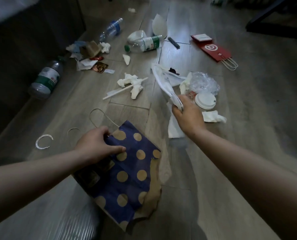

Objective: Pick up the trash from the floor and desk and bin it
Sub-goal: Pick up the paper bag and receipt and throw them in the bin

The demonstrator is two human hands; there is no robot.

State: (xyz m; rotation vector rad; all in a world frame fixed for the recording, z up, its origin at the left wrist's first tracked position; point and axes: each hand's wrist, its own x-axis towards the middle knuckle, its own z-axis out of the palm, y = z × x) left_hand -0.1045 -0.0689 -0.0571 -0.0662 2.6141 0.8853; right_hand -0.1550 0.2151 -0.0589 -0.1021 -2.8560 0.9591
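Observation:
A torn blue paper bag with tan dots [127, 172] lies on the wooden floor in front of me. My left hand [96, 146] grips its upper edge near the string handle. My right hand [187, 115] is closed on a white plastic bag [163, 80] that trails up and left across the floor. Right beside that hand lie a white cup lid [205, 100], crumpled clear plastic [203, 82] and a tissue [213, 116]. More tissues with a paper straw [130, 84] lie in the middle.
Plastic bottles lie at the left [45, 79], upper left [112, 29] and centre top [145, 44]. A wrapper pile [90, 54] sits beside dark furniture [14, 49]. A red paper bag [213, 49] lies at the upper right. White rings [43, 142] lie near my left arm.

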